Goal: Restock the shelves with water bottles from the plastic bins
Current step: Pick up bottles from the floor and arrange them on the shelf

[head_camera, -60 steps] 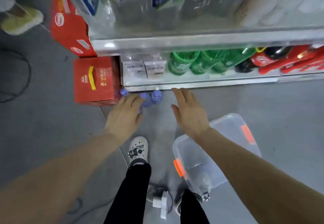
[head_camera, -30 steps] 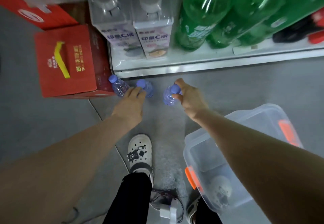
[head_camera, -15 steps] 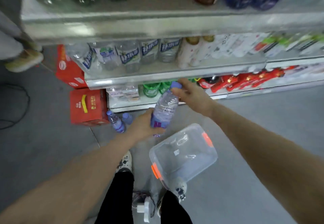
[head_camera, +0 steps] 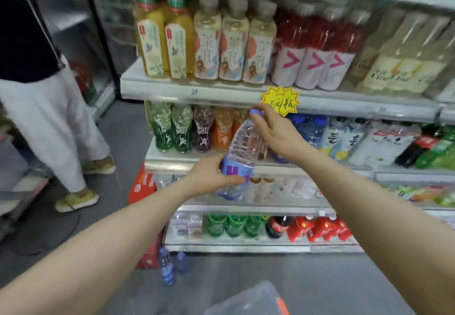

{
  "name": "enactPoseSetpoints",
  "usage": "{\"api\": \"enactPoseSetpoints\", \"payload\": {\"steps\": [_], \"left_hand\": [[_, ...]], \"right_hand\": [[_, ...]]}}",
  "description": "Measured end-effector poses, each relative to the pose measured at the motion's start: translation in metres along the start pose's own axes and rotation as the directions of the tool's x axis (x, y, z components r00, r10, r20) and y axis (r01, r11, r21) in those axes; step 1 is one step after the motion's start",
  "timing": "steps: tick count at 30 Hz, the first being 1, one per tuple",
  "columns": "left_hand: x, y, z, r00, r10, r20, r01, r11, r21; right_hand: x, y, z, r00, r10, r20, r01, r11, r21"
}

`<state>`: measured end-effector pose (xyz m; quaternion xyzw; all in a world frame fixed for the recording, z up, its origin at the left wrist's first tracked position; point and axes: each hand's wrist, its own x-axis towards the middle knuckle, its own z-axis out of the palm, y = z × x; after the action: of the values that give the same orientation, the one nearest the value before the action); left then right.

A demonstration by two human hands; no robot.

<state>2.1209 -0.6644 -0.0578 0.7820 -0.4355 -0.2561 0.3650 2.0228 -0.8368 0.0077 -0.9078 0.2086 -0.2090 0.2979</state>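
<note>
I hold one clear water bottle [head_camera: 242, 149] with a purple cap and purple label, tilted, in front of the second shelf from the top. My left hand [head_camera: 209, 175] grips its lower body around the label. My right hand [head_camera: 273, 129] pinches its neck just under the cap. Two more purple-capped water bottles [head_camera: 170, 265] stand on the grey floor by the shelf's bottom left corner. The clear plastic bin [head_camera: 248, 300] with an orange latch shows at the bottom edge, below my arms.
The shelf unit [head_camera: 216, 91] carries rows of tea, juice and soda bottles on several levels, with a yellow price tag [head_camera: 280, 100]. Red cartons [head_camera: 144, 186] sit on the floor at its left end. A person in white trousers [head_camera: 51, 122] stands at left near a glass cooler.
I lifted one bottle off the floor with my right hand, then took its base in my left. Both hands raised it from the low shelves to the upper ones as my view rose.
</note>
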Motion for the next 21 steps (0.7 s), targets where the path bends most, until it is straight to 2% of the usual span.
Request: {"api": "enactPoseSetpoints", "payload": {"steps": [3,6,9,16,19,21], "left_hand": [[-0.002,0.051,-0.053,0.994,0.067,-0.089,-0.067,0.998,0.004],[0.001,0.096,-0.107,0.969,0.139,-0.206,-0.139,0.99,0.016],[0.01,0.136,-0.159,0.932,0.203,-0.299,-0.203,0.979,0.032],[0.038,0.209,-0.27,0.804,0.32,-0.501,-0.313,0.944,0.101],[0.058,0.224,-0.304,0.776,0.318,-0.544,-0.332,0.94,0.077],[0.075,0.225,-0.317,0.763,0.301,-0.573,-0.31,0.947,0.084]], "right_hand": [[0.021,-0.048,-0.046,0.981,-0.159,-0.109,0.152,0.986,-0.07],[0.047,-0.089,-0.09,0.929,-0.283,-0.237,0.262,0.958,-0.117],[0.076,-0.124,-0.13,0.873,-0.387,-0.299,0.334,0.918,-0.212],[0.148,-0.19,-0.198,0.755,-0.499,-0.426,0.353,0.856,-0.377],[0.17,-0.217,-0.214,0.708,-0.521,-0.477,0.325,0.84,-0.434],[0.182,-0.232,-0.217,0.704,-0.525,-0.478,0.317,0.835,-0.45]]}}
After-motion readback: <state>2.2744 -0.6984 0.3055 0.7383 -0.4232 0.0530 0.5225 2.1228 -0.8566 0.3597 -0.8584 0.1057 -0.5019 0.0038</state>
